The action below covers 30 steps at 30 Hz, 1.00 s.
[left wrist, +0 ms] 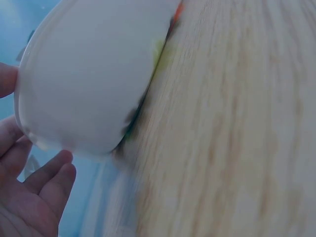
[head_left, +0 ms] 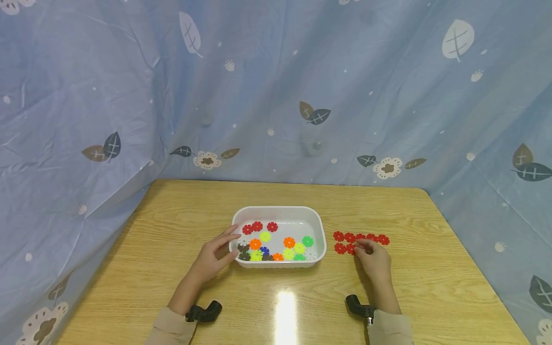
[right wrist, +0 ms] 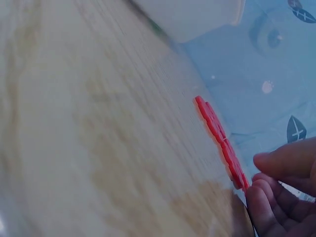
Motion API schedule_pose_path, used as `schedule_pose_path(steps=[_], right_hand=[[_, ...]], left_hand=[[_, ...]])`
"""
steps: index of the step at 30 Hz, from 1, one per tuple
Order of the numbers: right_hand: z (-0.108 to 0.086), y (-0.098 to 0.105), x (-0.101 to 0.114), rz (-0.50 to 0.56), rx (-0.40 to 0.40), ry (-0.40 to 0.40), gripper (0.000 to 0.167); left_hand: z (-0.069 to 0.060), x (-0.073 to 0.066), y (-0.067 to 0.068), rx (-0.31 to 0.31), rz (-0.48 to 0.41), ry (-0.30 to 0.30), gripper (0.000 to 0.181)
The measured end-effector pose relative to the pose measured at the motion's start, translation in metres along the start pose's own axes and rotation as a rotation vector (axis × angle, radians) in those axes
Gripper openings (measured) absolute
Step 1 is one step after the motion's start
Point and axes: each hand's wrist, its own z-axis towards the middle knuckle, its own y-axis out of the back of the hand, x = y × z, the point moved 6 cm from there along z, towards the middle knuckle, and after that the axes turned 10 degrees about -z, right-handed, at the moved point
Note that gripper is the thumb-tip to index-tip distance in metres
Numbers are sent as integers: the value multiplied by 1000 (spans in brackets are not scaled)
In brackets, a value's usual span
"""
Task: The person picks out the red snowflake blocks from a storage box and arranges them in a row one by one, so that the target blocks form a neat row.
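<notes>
At the left end of a white plastic tray (head_left: 281, 264) my left hand (head_left: 211, 258) holds the rim, with some fingertips over the edge. In the left wrist view the other fingers (left wrist: 58, 185) lie outside the wall. Notched plastic discs in several colours, including orange (head_left: 289, 242) and green (head_left: 308, 241), lie in the tray. To its right, flat red notched discs (head_left: 339, 236) lie in two rows on the table. Over the nearer row is my right hand (head_left: 376, 261). Its thumb and fingertips are a little apart beside a red disc (right wrist: 233, 163), nothing visible between them.
A wooden table (head_left: 241, 306) carries everything. Behind and beside it hangs a blue curtain (head_left: 267, 96) printed with leaves and flowers. Black camera mounts (head_left: 206, 312) are strapped to both wrists.
</notes>
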Motion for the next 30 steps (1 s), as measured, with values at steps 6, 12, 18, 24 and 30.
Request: schedule_pose_path(steps=[6,12,18,24,30], right_hand=[[-2,3,7,37,23,5,32],[-6,5,24,103,47,85,36],[-14,6,48,166,62,178,39],[-24,6,75,194,76,283,41],[-29,-1,99,220,119,332,39]], left_hand=[[1,-8,-1,-1,-4,11,38],[0,0,0,-2,8,12,38],[1,-9,-2,-10,9,20,38],[0,-7,-2,-9,20,30,38],[0,-1,0,-8,24,22,38]])
